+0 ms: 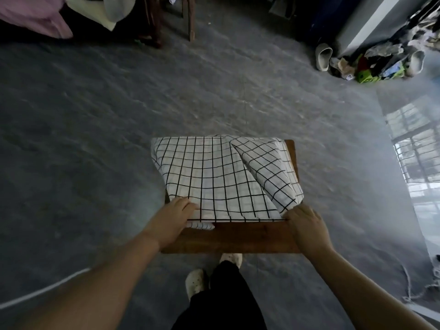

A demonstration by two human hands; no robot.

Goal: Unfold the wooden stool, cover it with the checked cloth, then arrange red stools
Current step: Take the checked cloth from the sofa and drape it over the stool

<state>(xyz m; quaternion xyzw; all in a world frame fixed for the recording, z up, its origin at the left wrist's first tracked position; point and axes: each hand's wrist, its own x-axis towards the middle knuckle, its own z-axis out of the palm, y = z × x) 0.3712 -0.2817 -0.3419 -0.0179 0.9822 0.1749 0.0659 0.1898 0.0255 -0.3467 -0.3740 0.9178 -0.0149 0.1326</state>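
A: Where is the checked cloth (214,177)?

B: It lies on the wooden stool (238,236), at 6 o'clock in the view. A bare wood strip shows along the near edge, and one fold lies over the cloth at 3 o'clock.

A: And the hands?

B: The left hand (172,216) pinches the near left corner of the cloth. The right hand (306,223) closes on the near right corner.

checked cloth (221,177) over wooden stool (238,238), both hands gripping near edge
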